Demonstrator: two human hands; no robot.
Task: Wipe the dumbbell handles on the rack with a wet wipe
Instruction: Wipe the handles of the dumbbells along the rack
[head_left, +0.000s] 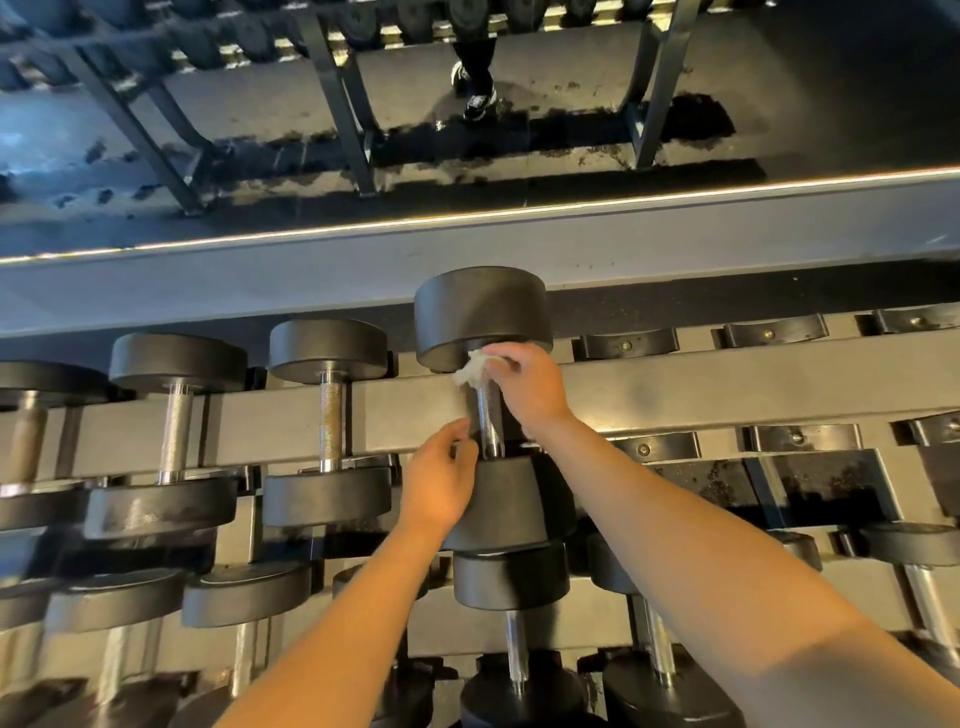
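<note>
Top tier of rack (405, 421): large dumbbell (483, 317) seated across the rails. Wet wipe (470, 370) is pinched in right hand (530, 387), fingers curled round it, pressed to the far end of handle (489, 423). Near end is touched by left hand (441, 480), fingers loosely bent, nothing gripped. Smaller dumbbells (327, 415) are racked to the left.
</note>
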